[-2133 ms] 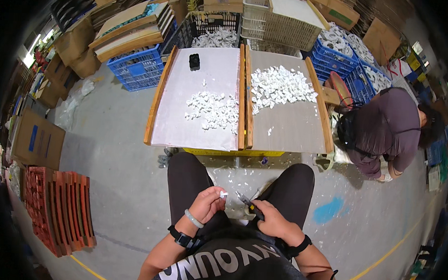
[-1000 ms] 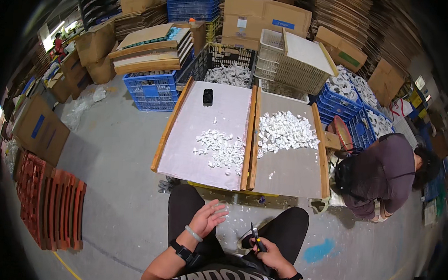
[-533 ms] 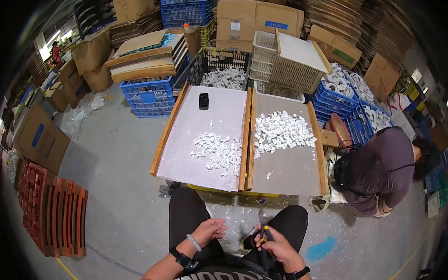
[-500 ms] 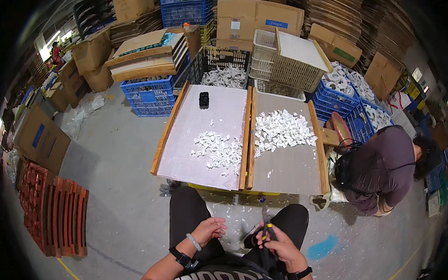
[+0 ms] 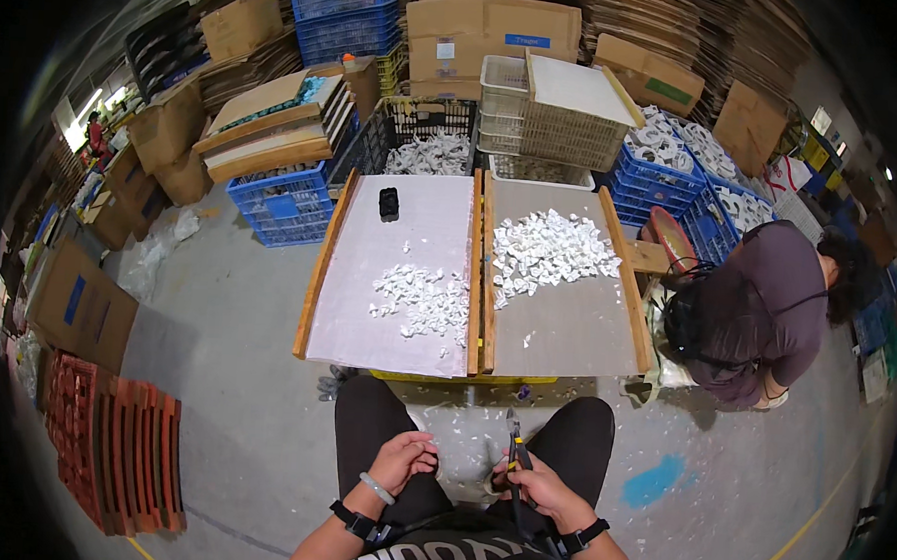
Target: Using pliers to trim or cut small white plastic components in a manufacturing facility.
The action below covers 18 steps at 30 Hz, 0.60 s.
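the right hand (image 5: pixel 540 484) now grips the slim dark cutting pliers (image 5: pixel 513 445) upright over the lap, raised since a second ago. the left hand (image 5: pixel 404 458) has curled loosely on the thigh, holding nothing visible. small white plastic pieces (image 5: pixel 423 299) stay on the wooden-edged tray (image 5: pixel 319 274), well apart.

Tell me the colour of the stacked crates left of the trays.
Blue: the stacked crates show best in the head view.

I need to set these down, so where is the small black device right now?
In the head view the small black device lies at the far end of the left tray, beyond the pile of white pieces and just before the black wire crate.
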Tool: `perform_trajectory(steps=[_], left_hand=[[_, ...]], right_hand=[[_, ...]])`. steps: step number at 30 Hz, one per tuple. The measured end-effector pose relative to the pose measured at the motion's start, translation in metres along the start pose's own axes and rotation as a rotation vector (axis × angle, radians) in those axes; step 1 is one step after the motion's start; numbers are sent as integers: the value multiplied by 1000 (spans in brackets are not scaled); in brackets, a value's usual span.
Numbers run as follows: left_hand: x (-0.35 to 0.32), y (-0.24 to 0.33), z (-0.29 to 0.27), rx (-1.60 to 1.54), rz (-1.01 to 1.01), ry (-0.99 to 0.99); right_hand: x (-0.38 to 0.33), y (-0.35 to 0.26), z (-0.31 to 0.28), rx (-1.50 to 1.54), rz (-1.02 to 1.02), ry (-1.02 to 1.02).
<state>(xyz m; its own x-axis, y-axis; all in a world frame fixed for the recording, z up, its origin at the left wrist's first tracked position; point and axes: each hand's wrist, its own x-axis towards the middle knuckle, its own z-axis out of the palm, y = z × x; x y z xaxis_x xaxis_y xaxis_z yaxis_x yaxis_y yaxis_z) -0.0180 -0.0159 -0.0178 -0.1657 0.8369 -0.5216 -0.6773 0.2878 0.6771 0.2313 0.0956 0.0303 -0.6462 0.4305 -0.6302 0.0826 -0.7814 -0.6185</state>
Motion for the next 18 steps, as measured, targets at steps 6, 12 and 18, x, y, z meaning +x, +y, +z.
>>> perform_trajectory(steps=[6,12,18], left_hand=[[-14,24,-22,-56,174,168],[-27,20,-34,-196,185,102],[-65,12,-76,-376,276,389]], right_hand=[[24,-2,-6,-155,45,-106],[67,-5,20,-91,127,-141],[117,-16,27,-91,183,-131]])
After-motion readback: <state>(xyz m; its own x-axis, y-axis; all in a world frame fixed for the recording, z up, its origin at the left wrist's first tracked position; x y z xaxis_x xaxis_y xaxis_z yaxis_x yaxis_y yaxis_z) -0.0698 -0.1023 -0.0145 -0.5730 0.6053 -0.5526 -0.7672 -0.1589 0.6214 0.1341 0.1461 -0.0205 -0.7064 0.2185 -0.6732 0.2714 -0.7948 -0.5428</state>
